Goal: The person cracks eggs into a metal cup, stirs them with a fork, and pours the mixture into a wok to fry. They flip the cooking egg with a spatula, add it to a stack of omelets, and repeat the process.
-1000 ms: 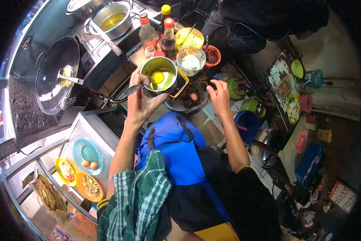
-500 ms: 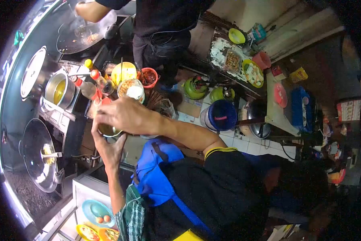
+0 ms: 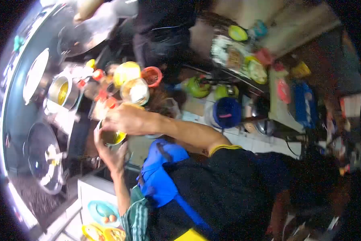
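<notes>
Both hands meet over a small metal cup [image 3: 112, 137] with yellow liquid inside: the left hand [image 3: 110, 154] cups it from below with the fingers wrapped around its wall, and the right hand [image 3: 126, 119] lies curled over its rim from above, though motion blur hides what those fingers pinch, if anything. Just beyond the right hand stand a white-filled bowl [image 3: 135, 91], a yellow bowl [image 3: 126, 72] and a red bowl [image 3: 152, 76], with red-capped bottles [image 3: 102, 96] beside them. To the left of the hands sit a pot of yellow broth [image 3: 61, 91] and a dark wok [image 3: 44, 160]. Another person in dark clothes [image 3: 160, 28] works at a far wok [image 3: 82, 38].
</notes>
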Demonstrator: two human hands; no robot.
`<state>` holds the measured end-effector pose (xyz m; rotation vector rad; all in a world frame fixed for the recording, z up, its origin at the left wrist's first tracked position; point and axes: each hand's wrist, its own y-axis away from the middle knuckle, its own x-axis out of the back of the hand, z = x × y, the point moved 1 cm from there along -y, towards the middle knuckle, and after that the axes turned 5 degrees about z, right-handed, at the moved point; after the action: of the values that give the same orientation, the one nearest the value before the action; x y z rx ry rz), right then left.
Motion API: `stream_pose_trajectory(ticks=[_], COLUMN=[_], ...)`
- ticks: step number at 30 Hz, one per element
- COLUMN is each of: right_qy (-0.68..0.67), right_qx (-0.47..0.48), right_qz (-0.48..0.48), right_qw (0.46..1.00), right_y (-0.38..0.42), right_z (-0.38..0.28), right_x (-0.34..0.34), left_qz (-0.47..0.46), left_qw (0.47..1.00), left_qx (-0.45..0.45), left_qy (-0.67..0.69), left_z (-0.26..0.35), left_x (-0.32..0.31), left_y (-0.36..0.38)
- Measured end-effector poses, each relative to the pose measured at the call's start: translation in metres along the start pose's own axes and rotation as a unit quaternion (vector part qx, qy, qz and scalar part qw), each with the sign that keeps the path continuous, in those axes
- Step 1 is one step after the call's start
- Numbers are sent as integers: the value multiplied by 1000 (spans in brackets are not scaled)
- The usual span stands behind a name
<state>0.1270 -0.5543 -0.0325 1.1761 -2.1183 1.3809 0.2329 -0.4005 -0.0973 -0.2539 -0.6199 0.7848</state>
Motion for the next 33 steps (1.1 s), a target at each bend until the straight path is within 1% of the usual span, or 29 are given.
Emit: stream_pose_trajectory(ticks=[1,2,3,4,5,6,8,9,10,11,12,13,14,15,16,17,18,19,20,22,23,25,26,27,28,30,32,33], right_qy=[-89,-14,56,-153,-178,-143,-72,-77,-215,-346,-391,-341,-289,-189,-43,104,216,259,199,143,142,24,24,-39,-101,-98,0,68], right_qx=[-160,-101,-65,-200,-133,-123,-168,-163,-126,-85,-77,-139,-200,-274,-263,-188,-202,-224,-271,-189,-189,-215,-215,-267,-316,-330,-252,-248], right_qz=[38,67,4,-92,-46,24,37,33,-79,-186,-228,-230,-232,-154,-65,-31,-66,-158,-224,-199,-199,-223,-222,-153,-81,-60,-8,-30], right_qw=[982,993,996,964,974,982,982,983,965,916,888,901,907,930,962,976,953,926,915,951,951,950,951,951,940,937,968,966], right_y=[0,1,7,6,10,11,15,17,20,22,19,14,10,19,28,38,50,59,65,74,77,80,76,73,69,69,71,72], right_z=[-4,4,9,-5,-9,-11,-3,-3,-6,-10,-13,-6,6,32,64,92,108,124,139,149,159,181,179,176,173,177,186,181], right_x=[-5,-12,-21,-7,-9,-10,-13,-14,-16,-15,-10,-4,2,-7,-13,-9,-4,-2,-4,-5,-9,-17,-14,-10,-6,-8,-19,-22], left_qz=[11,13,11,8,17,28,37,36,42,45,49,83,88,93,96,110,114,108,103,112,113,113,101,90,89,100,95,86], left_qw=[996,998,998,1000,999,999,999,999,998,998,997,996,995,994,992,988,987,987,987,986,986,986,987,987,987,992,992,993], left_qx=[-66,-52,-36,-1,3,-12,0,13,16,13,10,2,6,13,19,22,23,25,26,33,35,35,19,3,2,28,12,11], left_qy=[-57,-46,-53,-19,31,17,-14,-31,-34,-51,-67,-38,-42,-61,-79,-105,-108,-114,-119,-115,-118,-121,-127,-133,-133,-65,-83,-81], left_z=[3,2,5,-5,-13,-9,-8,-8,-12,-17,-21,-23,-24,-25,-26,-23,-24,-26,-27,-25,-26,-28,-30,-31,-32,-34,-35,-33], left_x=[5,9,10,7,3,3,3,4,5,7,8,5,8,13,16,18,19,21,22,19,16,13,12,10,7,0,-6,-9], left_y=[-1,2,3,10,16,19,23,25,28,31,33,34,35,38,39,37,38,39,39,38,38,36,35,33,32,27,21,17])
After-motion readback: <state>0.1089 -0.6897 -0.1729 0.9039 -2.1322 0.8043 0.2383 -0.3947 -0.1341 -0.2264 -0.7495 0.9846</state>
